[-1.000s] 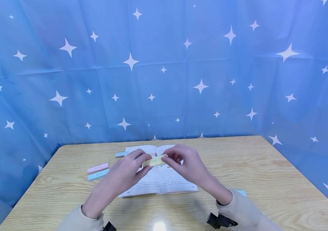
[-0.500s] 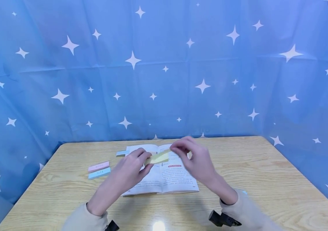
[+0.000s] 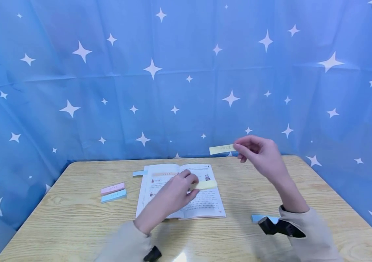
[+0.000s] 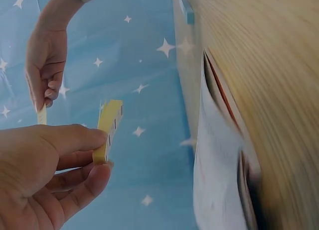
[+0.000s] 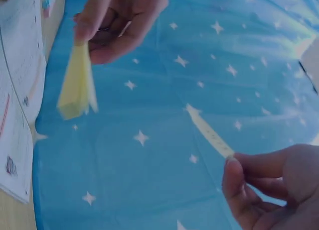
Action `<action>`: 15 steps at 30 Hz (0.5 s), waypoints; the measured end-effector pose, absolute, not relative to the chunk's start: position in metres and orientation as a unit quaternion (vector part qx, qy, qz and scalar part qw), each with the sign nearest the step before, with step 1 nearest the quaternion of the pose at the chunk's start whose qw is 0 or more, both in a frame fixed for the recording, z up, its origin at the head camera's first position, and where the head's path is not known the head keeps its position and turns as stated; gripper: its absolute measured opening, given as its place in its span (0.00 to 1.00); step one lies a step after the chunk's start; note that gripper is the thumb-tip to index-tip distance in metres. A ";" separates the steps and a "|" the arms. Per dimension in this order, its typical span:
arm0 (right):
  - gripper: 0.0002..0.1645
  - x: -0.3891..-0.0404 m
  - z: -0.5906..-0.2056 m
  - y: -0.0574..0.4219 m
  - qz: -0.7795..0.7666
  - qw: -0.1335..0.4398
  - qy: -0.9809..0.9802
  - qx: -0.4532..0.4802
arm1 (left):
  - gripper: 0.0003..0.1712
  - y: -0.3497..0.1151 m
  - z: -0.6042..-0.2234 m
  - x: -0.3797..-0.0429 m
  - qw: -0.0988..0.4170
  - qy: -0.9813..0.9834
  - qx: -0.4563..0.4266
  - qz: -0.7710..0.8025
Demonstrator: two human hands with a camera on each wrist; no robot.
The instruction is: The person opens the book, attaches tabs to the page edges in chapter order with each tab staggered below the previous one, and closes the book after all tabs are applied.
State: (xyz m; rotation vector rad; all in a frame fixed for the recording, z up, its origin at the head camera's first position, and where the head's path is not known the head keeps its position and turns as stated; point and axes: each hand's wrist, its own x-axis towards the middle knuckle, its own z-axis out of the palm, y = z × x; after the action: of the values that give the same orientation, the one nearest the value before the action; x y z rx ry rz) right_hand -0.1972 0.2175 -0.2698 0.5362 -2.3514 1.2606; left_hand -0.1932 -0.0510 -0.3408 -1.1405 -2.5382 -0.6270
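Note:
My left hand (image 3: 176, 192) pinches a yellow pad of sticky notes (image 3: 207, 185) by one end, above the open book (image 3: 203, 209). In the right wrist view the loose end of that pad (image 5: 72, 98) fans apart a little. Farther right and higher, my right hand (image 3: 264, 158) pinches a single yellow sticky note (image 3: 221, 149) between thumb and fingertips. Marks like handwriting show on this strip, which points left. Seen from the right wrist, the note (image 5: 212, 134) is thin and held by its end. The two hands are apart.
A pink sticky-note pad (image 3: 112, 188) and a blue one (image 3: 113, 196) lie left of the book on the wooden table (image 3: 74, 214). A blue strip (image 3: 139, 173) juts from the book's left edge. Another blue piece (image 3: 264, 218) lies by the right sleeve. A starry curtain (image 3: 186, 94) stands behind.
The right hand has peeled the top yellow note off the pad and carried it up and to the right. The left hand, with the pad, has shifted right across the book.

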 end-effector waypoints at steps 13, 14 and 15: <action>0.22 -0.200 -0.260 0.285 0.435 0.160 -0.883 0.080 | 0.10 0.061 -0.370 -0.212 0.029 -0.898 -0.399 -0.184; 0.22 -0.200 -0.260 0.288 0.436 0.160 -0.882 0.077 | 0.09 0.068 -0.372 -0.213 0.022 -0.901 -0.396 -0.178; 0.22 -0.200 -0.259 0.291 0.437 0.160 -0.882 0.073 | 0.09 0.075 -0.375 -0.213 0.018 -0.902 -0.396 -0.173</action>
State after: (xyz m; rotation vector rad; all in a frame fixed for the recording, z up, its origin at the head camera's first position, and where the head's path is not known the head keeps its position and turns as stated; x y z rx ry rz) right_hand -0.1999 0.2906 -0.2592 0.2078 -2.5192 1.2488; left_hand -0.2134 0.0751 -0.3748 -1.2294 -2.8017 -0.5363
